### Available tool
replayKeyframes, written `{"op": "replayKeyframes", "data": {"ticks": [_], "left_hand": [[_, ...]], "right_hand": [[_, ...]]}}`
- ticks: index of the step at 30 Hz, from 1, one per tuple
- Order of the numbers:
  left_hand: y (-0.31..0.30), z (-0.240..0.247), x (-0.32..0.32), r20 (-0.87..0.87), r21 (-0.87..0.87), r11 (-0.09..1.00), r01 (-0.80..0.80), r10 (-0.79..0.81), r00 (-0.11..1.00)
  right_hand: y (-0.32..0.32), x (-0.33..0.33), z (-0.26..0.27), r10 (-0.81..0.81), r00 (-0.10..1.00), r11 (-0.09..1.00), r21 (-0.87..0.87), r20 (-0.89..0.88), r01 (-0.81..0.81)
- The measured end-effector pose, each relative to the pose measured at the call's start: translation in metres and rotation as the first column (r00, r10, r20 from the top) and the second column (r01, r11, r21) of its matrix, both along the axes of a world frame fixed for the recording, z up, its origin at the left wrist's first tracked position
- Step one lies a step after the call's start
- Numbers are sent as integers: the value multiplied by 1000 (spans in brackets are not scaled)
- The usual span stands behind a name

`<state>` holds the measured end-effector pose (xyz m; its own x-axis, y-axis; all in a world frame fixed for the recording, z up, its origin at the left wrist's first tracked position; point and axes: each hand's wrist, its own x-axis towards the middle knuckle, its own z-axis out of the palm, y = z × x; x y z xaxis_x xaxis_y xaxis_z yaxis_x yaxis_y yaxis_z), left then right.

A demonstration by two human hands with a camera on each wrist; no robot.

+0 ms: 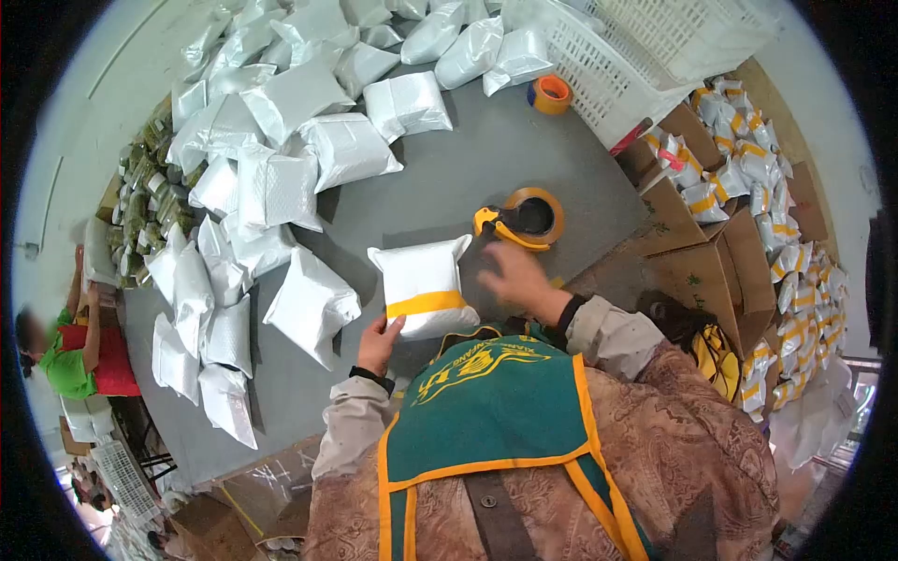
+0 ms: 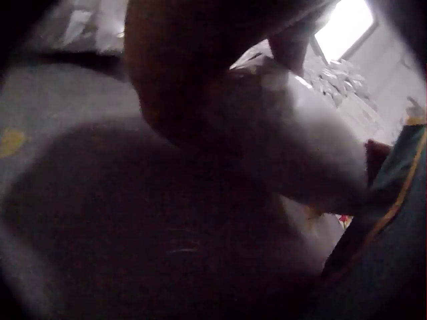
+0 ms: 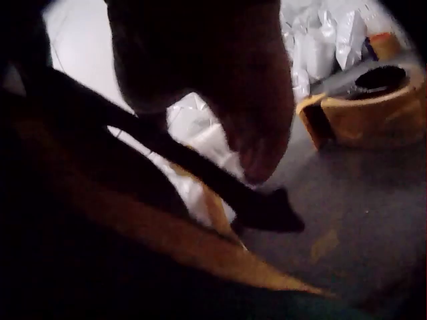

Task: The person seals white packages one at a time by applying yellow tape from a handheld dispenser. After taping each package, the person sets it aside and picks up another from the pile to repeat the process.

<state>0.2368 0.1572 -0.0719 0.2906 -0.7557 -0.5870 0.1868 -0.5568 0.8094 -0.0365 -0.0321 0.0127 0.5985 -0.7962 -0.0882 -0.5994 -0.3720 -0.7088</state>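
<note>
A plump white bubble mailer (image 1: 421,277) with a band of yellow tape (image 1: 426,303) across its lower part lies in front of the person's apron. At its lower left corner the left hand (image 1: 376,344) grips it, thumb on top near the tape's end; the left wrist view is dark there. The right hand (image 1: 520,279), motion-blurred, is just right of the mailer with fingers pointing toward it and nothing in them. In the right wrist view its fingers (image 3: 257,157) hang downward. Beyond this hand stands a yellow tape dispenser (image 1: 519,221) holding a large roll.
White mailers (image 1: 281,182) are heaped along the table's far and left sides. An orange tape roll (image 1: 550,94) stands near a white plastic crate (image 1: 580,56). Cardboard boxes (image 1: 697,271) and taped mailers (image 1: 795,309) fill the right. Another person (image 1: 79,360) in green works at the left.
</note>
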Motion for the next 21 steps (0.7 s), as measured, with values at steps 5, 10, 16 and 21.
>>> {"op": "replayKeyframes", "data": {"ticks": [5, 10, 16, 21], "left_hand": [[-4, 59, -25, 932, -223, 965, 138, 169, 320], [-17, 105, -15, 243, -443, 885, -142, 271, 931], [-57, 206, -22, 235, -585, 806, 93, 58, 970], [-73, 233, -28, -67, -582, 810, 63, -125, 990]], "right_hand": [[-64, -41, -35, -46, 846, 958, -263, -531, -113], [-62, -57, -26, 104, 975, 891, -417, -198, -180], [-18, -32, 51, 496, 867, 704, -602, 39, -375], [1, -1, 96, 566, 808, 454, -757, -162, -470]]}}
